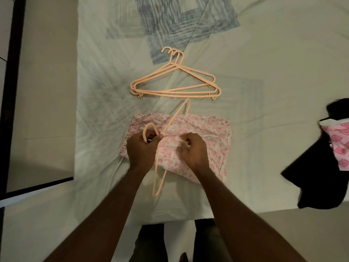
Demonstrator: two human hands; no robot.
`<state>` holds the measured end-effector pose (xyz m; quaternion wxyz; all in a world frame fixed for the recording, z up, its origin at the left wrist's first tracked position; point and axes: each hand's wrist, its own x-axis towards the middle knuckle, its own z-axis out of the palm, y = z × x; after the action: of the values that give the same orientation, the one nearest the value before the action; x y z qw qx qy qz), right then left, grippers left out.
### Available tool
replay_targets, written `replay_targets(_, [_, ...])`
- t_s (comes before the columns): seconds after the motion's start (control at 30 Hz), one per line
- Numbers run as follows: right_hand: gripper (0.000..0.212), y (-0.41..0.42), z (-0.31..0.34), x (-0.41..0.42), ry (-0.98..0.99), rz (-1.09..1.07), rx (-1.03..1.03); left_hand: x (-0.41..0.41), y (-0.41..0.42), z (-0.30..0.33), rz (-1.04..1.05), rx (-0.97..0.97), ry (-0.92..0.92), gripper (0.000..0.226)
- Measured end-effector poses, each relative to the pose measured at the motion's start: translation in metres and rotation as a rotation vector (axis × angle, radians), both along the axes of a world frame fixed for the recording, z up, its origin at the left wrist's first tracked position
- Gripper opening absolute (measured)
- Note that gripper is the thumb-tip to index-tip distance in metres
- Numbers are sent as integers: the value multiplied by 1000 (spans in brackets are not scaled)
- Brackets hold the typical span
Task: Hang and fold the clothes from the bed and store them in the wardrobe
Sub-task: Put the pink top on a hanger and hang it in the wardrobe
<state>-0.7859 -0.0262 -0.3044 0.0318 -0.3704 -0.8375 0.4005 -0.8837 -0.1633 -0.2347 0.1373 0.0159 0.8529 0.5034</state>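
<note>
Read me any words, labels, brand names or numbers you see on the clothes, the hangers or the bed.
None: no readable text shows in this view.
Pink floral garment: printed pattern only, no lettering.
Hanger held in the left hand: plain.
Stacked hangers: no visible marking.
Bedsheet: blue striped patches, no words.
Pink diamond-print cloth on the dark garment: no visible lettering or label.
</note>
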Motion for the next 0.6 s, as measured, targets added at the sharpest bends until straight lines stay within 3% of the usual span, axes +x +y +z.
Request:
replay_targets(0.1, [46,19,-5,32,-245,-121,67,7,3,3,15,-34,33,18])
replay_targets(0.2, [65,29,-15,62,-554,-39,112,13,8,5,52,-64,90,21])
replay_targets(0.47, [73,46,-14,77,-558,175,41,26,22,20,4,-88,153,20])
replay_targets(0.6, [73,62,14,63,-464,164,45,28,23,44,-5,-97,181,21])
